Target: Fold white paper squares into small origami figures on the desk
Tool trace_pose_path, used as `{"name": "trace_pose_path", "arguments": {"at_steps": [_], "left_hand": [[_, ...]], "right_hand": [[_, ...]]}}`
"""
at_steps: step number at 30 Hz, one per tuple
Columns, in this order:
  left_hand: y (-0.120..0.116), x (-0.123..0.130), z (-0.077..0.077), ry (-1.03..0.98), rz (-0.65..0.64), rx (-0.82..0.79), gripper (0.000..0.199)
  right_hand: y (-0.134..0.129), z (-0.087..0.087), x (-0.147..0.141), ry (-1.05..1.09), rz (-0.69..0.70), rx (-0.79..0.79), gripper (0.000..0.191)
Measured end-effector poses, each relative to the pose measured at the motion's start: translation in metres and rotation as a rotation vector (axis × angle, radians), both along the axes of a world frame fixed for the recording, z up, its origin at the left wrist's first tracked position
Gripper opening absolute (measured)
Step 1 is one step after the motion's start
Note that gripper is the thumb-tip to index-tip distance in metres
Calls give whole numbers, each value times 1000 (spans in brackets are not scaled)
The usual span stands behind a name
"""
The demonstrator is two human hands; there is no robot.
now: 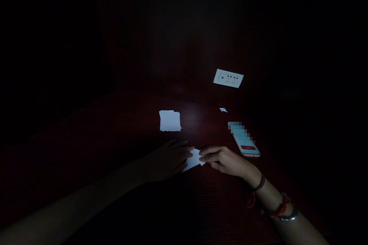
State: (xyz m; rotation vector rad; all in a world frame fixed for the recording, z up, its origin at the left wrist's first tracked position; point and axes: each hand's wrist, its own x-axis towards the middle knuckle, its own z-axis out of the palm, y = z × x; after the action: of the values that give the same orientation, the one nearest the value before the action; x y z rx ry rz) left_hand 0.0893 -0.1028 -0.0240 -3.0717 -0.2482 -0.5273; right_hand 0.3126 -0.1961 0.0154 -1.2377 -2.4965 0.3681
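A small white piece of paper [193,159] lies on the dark red tabletop between my two hands, with what looks like a fold or second layer at its right end. My left hand [174,159] rests flat with fingers stretched out and slightly apart, its fingertips touching the paper's left side. Curled fingers of my right hand [221,157] press together on the paper's right end; the thumb side is partly hidden. Beyond my left hand sits a loose stack of white paper squares [170,121], with uneven edges.
A lit smartphone [245,141] lies to the right of my right hand. Farther back is a small torn paper scrap [223,110]. A white power socket [229,78] is mounted on the back wall. The surroundings are very dark.
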Motion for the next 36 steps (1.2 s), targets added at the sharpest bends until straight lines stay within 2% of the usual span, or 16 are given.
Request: {"name": "trace_pose_path", "arguments": {"at_steps": [8, 13, 23, 36], "left_hand": [[-3, 0, 7, 56, 34, 21, 40], [-2, 1, 2, 52, 48, 39, 39], [-3, 3, 1, 63, 78, 47, 38], [-2, 3, -3, 37, 81, 83, 38]], "right_hand": [[-3, 1, 0, -1, -14, -38, 44], [-3, 2, 2, 15, -24, -61, 57], [-1, 2, 0, -35, -23, 0, 38], [-1, 2, 2, -85, 20, 9, 34]]}}
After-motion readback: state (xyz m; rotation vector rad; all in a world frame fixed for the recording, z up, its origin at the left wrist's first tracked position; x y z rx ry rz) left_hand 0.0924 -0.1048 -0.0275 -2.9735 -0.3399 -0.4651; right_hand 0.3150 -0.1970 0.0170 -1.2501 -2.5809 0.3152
